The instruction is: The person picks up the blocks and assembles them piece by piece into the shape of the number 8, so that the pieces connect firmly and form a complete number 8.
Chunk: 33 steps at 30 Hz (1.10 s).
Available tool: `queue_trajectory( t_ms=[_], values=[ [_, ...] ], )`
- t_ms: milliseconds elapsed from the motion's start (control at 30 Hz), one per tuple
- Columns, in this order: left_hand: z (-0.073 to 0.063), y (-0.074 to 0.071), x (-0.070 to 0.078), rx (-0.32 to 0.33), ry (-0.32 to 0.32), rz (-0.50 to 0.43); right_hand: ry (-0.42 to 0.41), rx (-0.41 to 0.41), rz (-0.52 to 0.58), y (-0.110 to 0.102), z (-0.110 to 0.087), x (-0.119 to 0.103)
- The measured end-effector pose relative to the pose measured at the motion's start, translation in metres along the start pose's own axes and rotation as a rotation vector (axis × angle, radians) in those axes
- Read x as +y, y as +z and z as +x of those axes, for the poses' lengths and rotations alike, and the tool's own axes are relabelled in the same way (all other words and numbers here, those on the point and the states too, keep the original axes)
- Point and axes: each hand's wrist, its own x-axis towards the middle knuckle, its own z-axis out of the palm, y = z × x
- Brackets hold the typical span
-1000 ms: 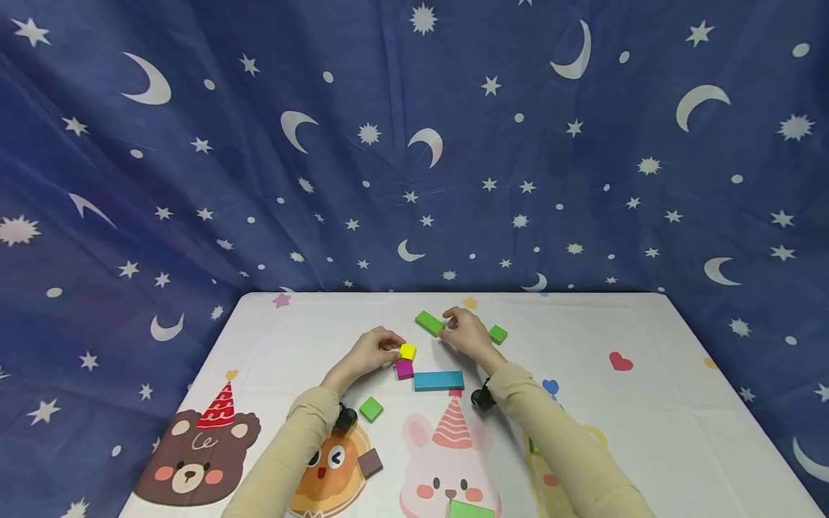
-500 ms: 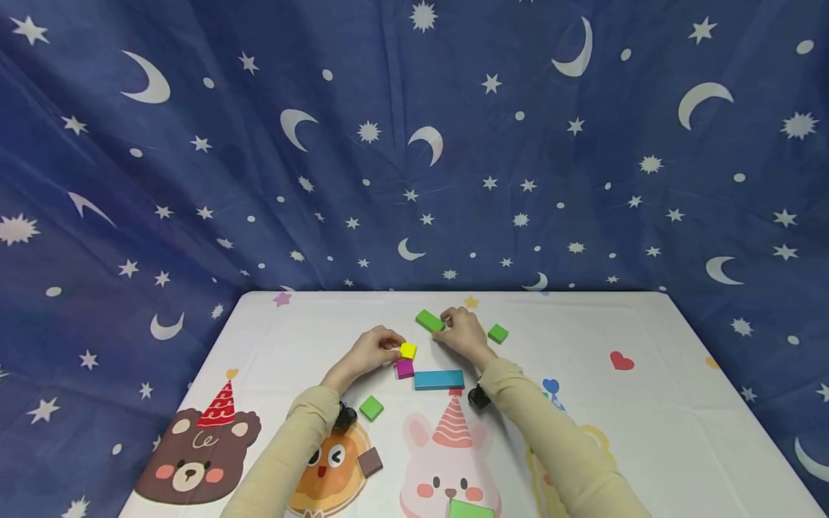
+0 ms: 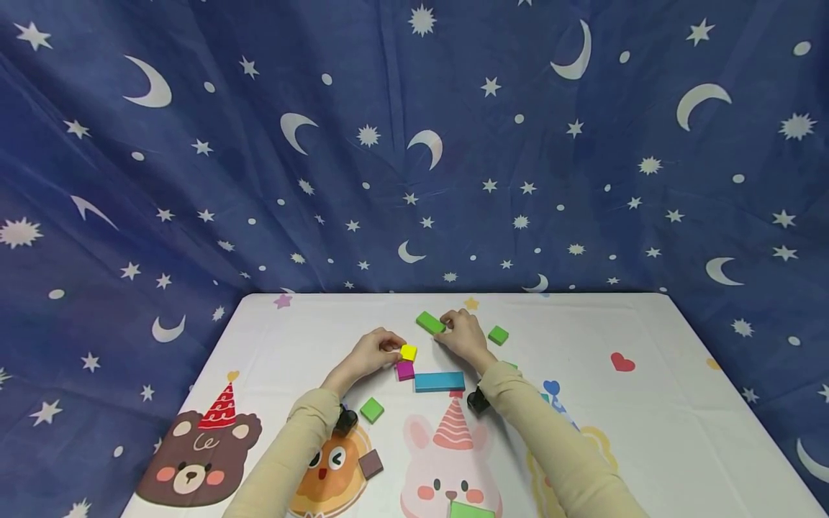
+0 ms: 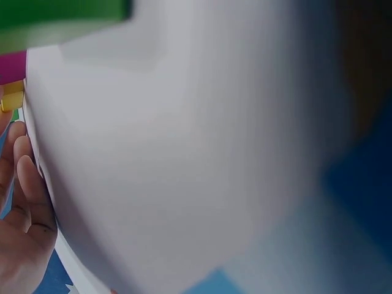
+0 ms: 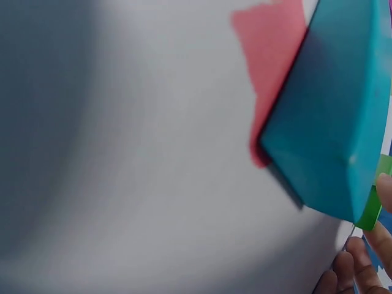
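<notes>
My left hand (image 3: 372, 351) pinches a small yellow block (image 3: 409, 352) between thumb and fingers. Directly in front of that block, on the table, lies a magenta block (image 3: 405, 371). A long blue block (image 3: 440, 382) sits to its right. Farther back, my right hand (image 3: 465, 334) grips the near right end of a long green block (image 3: 429, 322) with thumb and index finger. The left wrist view catches the yellow block (image 4: 12, 98) by the fingertips at its left edge. In the right wrist view the green block (image 5: 370, 208) shows between thumb and finger, beyond the large blue block (image 5: 331, 116).
A small green block (image 3: 498, 335) lies right of my right hand. Nearer are another green block (image 3: 372, 410), a brown block (image 3: 370, 464) and a light green block (image 3: 471, 510) at the front edge of view. A starry blue curtain (image 3: 414, 180) hangs behind the table.
My right hand has shifted slightly left, and its thumb has come to the near side of the long green block's end. My left hand stays at the yellow block.
</notes>
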Motion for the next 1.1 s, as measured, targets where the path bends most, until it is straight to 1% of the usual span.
queue_trajectory(
  t_ms=[500,667,833,1100],
  values=[
    [0.0,0.002,-0.003,-0.006,0.006,-0.018,0.017,-0.022,0.048,-0.003,-0.001,-0.001],
    [0.001,0.002,-0.003,-0.005,0.004,-0.015,0.004,-0.027,0.066,-0.004,-0.003,-0.001],
    [0.0,0.001,-0.003,-0.003,0.007,-0.01,-0.012,-0.044,0.053,-0.007,-0.006,0.0],
    [0.0,0.0,-0.002,-0.007,0.011,-0.005,-0.062,-0.06,0.04,-0.011,-0.011,0.001]
  ],
)
